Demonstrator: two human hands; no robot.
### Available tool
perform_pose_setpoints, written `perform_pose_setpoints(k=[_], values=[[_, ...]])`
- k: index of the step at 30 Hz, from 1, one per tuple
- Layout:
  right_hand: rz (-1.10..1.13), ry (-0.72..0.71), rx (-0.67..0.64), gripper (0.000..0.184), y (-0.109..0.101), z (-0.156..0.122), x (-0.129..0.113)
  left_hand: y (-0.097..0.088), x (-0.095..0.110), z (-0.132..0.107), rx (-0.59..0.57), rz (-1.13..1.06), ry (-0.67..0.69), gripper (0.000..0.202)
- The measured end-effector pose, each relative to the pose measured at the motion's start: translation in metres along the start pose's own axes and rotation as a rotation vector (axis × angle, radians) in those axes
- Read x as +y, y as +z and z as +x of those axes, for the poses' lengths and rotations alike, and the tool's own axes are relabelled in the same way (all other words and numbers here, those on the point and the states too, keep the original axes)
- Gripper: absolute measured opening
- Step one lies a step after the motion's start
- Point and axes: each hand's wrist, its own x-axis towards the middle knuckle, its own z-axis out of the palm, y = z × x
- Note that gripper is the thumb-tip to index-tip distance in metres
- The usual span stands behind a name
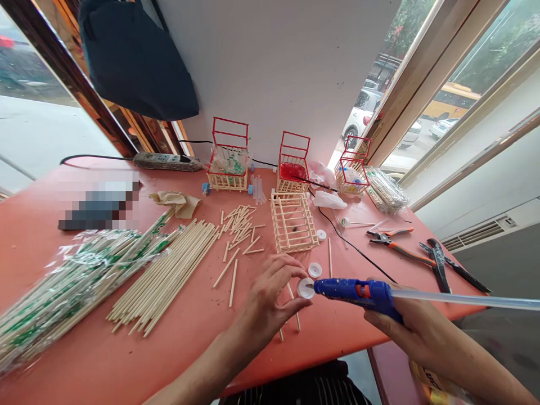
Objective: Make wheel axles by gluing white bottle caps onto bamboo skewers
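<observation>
My left hand pinches a small white plastic cap between thumb and fingers, just above the red table. My right hand grips a blue hot glue gun with a clear glue stick poking out behind it. The gun's nozzle touches the cap. Two more white caps lie a little beyond my left fingers. A few short wooden sticks lie under my left hand.
A wooden stick cage lies mid-table. Three small carts with red frames stand at the back by the wall. Bundles of bamboo skewers cover the left. Pliers and a cable lie at the right, a power strip at the back left.
</observation>
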Motion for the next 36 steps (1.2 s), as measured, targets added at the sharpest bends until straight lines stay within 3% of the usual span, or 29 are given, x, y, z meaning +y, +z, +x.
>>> perform_pose_setpoints(k=[36], values=[[-0.031,-0.006,-0.025,0.024,-0.0010,-0.0042,-0.0003,0.0008,-0.0003,-0.0008,0.012,-0.005,-0.010,0.024]])
